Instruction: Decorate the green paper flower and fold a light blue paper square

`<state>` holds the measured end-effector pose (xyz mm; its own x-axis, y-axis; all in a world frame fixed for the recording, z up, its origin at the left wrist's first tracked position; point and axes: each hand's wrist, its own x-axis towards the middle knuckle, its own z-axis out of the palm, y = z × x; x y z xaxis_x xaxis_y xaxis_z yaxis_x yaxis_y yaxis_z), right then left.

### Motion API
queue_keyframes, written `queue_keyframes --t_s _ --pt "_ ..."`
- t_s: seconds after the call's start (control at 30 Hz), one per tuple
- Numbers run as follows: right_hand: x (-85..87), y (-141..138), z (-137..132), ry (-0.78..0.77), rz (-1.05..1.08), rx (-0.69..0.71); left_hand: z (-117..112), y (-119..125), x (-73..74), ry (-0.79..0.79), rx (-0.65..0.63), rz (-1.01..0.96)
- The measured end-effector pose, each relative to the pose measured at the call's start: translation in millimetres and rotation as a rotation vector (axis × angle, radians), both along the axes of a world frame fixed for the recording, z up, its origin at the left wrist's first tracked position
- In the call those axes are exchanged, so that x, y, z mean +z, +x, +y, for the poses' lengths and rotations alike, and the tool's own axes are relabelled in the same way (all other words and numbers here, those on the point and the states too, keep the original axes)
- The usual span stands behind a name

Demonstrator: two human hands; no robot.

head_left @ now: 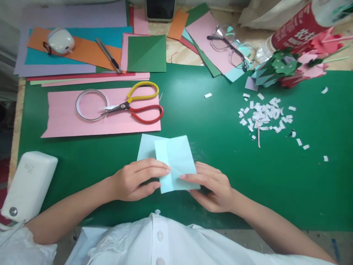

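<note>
A light blue sheet of paper (179,156) with creases is held just above the green table, in front of my body. My left hand (139,178) rests its fingers on the sheet's left side, thumb at the lower left edge. On the right, my right hand (213,184) pinches the lower right part, index finger on top and thumb underneath. Another light blue paper (147,144) lies behind it to the left, partly covered by the held sheet and my left hand.
Scissors (124,105) and a tape roll (78,105) lie on pink paper (60,114). White paper scraps (264,114) are heaped at right, near paper flowers (286,66) and a bottle (299,27). Glasses (230,44), a cutter knife (109,55) and coloured papers line the back. A white power bank (30,184) stands left.
</note>
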<state>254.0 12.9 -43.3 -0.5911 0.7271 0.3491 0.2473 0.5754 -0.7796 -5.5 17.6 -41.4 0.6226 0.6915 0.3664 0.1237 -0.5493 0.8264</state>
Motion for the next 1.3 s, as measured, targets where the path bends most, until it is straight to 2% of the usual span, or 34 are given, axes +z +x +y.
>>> queue_keyframes --t_s 0.2,0.33,0.4,0.57,0.67,0.77,0.97,1.13,1.23,1.3 --pt "-3.2 3 13 0.406 -0.152 -0.166 0 3 -0.6 -0.078 -0.002 -0.060" --pt "0.4 2 15 0.726 -0.119 -0.205 0 4 -0.4 -0.043 0.030 0.011" --pt "3.0 1 15 0.844 -0.107 -0.176 0 3 -1.0 -0.009 0.063 0.057" --pt "11.4 2 16 0.898 -0.227 -0.015 0 4 -4.6 0.192 0.189 0.210" --pt "13.5 4 17 0.931 -0.341 0.005 2 5 -5.2 0.351 0.230 0.332" --pt "12.2 5 18 0.899 -0.352 0.007 2 6 -4.1 0.411 0.166 0.444" --pt "4.4 7 18 0.763 -0.307 0.032 3 6 -2.8 0.438 0.082 0.535" --pt "-4.2 8 23 0.425 -0.281 -0.076 4 4 -2.5 0.416 0.051 0.552" --pt "-5.1 8 29 0.211 -0.263 -0.087 4 4 -2.8 0.396 0.055 0.539" --pt "-4.3 6 32 0.127 -0.278 -0.085 3 4 -3.3 0.382 0.067 0.524"
